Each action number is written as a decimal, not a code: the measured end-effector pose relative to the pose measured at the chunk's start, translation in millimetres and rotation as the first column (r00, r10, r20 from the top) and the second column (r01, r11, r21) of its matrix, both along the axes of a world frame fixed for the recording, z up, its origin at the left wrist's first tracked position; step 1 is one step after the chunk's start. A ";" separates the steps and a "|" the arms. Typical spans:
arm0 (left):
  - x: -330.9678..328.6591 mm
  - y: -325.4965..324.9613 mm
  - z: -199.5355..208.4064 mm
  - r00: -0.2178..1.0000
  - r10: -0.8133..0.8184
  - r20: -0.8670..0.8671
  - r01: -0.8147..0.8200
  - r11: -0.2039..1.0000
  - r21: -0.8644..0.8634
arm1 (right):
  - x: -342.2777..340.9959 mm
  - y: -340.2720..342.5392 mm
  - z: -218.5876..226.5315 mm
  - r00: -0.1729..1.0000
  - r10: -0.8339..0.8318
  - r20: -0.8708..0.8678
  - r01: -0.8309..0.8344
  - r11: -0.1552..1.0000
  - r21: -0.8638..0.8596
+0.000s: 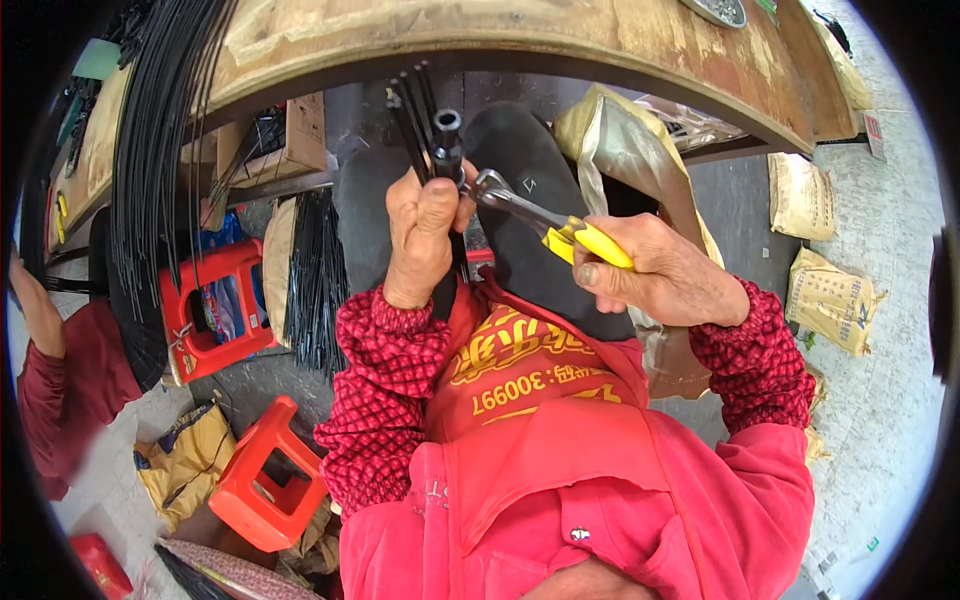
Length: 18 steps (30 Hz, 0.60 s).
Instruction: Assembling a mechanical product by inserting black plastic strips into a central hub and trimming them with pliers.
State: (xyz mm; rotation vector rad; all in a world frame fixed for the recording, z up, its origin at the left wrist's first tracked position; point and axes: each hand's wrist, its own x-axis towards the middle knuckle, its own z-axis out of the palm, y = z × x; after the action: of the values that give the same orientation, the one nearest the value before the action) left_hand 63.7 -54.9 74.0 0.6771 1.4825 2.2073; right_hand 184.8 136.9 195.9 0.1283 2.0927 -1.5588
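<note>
My left hand [418, 235] is closed around a bunch of thin black cables [408, 118] and a black tubular fitting [447, 145]. The fitting stands upright with its round, hollow metal-rimmed end facing up. In my right hand [655, 262] is a pair of pliers [525, 210] with yellow handles, gripped between thumb and fingers. The metal jaws of the pliers lie close to my left fingertips, beside the lower part of the fitting. Whether they pinch anything there I cannot tell. Both hands are above my lap, over dark trousers and a red apron [560, 450].
A worn wooden table [480, 25] spans the far side, with a metal dish [722, 10] on it. Long black cables [165, 150] hang over its left end. Red plastic stools [268, 480] stand at left, near another person's arm [38, 310]. Sacks [800, 195] lie at right.
</note>
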 end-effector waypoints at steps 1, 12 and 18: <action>0.4 1.8 -0.7 1.000 -0.002 -0.009 0.002 0.999 -0.034 | -1.4 1.8 4.9 0.997 -0.010 0.076 0.009 1.000 0.025; -14.1 7.9 6.8 0.991 -0.087 0.104 0.089 0.996 -0.013 | -15.2 -1.5 -6.7 0.996 -0.058 0.070 0.056 0.998 0.031; -17.5 2.4 -1.3 0.988 -0.028 0.151 0.020 0.998 0.057 | -13.8 -2.2 -24.0 0.985 -0.139 0.101 0.155 0.973 -0.173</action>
State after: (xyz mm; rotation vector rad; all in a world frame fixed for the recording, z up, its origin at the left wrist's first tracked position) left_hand 46.2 -52.5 72.7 0.5287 1.3356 2.2355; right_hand 171.0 134.7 171.9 0.2882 1.9007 -1.7880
